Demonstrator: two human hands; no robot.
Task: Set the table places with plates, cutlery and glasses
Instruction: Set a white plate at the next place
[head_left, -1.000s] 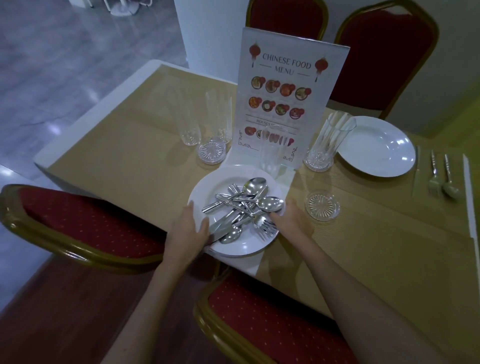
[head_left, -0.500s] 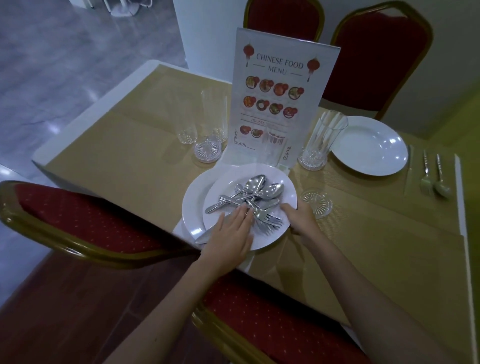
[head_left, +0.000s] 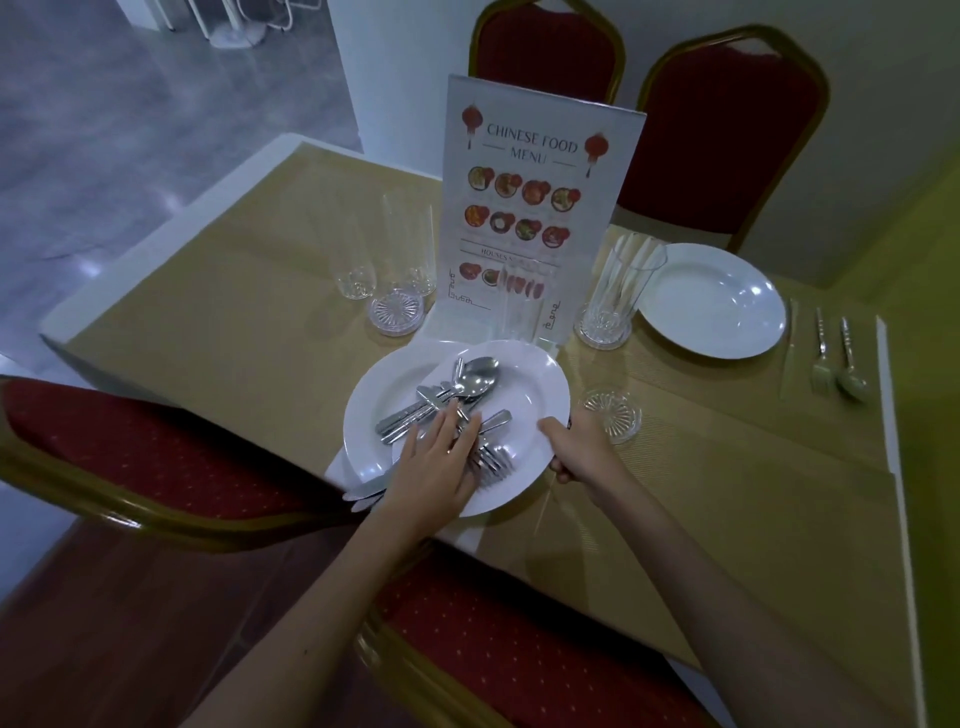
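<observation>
While my right hand (head_left: 582, 451) has its grip pinched on the near right rim of the top plate (head_left: 524, 410), I see my left hand (head_left: 436, 470) lying flat with straight fingers on the pile of cutlery (head_left: 447, 405) that plate carries, grasping nothing. The top plate sits shifted to the right over a lower plate (head_left: 374, 410), both at the near edge of the desk (head_left: 218, 312). Behind them a stand-up card (head_left: 535, 208) reads "CHINESE FOOD MENU" (a smaller line begins "HOUSES", the rest hidden by a glass). The plates are plain white and round; the cutlery is silvery, a tangle of spoons, forks and knives. Farther right, a set plate (head_left: 711, 301) has a fork (head_left: 822, 358) and spoon (head_left: 850, 369) beside it.
</observation>
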